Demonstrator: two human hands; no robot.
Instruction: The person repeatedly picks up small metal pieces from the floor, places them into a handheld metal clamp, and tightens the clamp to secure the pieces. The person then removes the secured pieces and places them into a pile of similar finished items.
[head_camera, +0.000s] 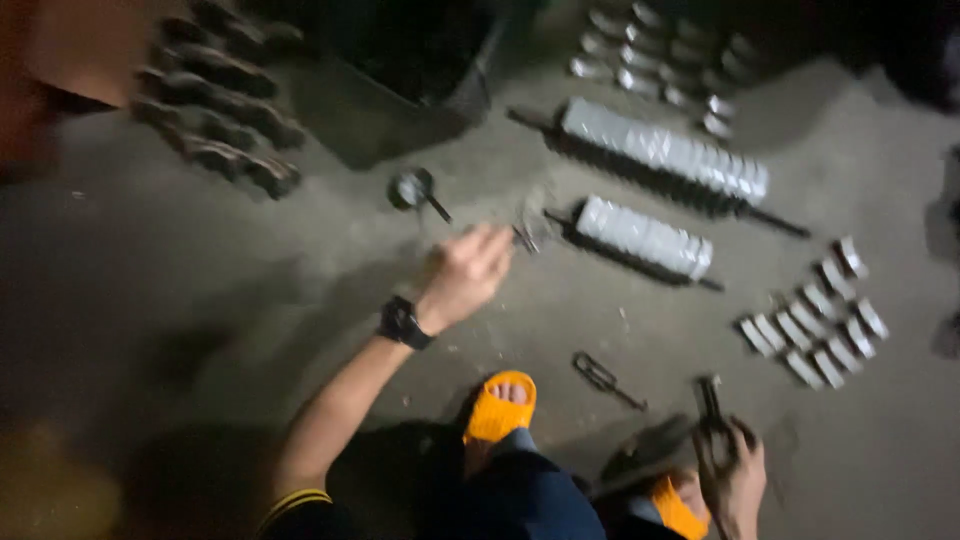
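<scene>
The left hand (463, 275) is closed into a fist around a small metal piece (530, 228) — too blurred to name. The right hand (738, 480), at five o'clock, grips a dark plier-like tool (712, 415). Between them on the concrete floor (200, 300) lies a metal clip (603, 378). At one o'clock, two rods strung with shiny blocks (645, 236) — loose silvery blocks (815, 320) at three, dull ones (215, 100) at eleven.
</scene>
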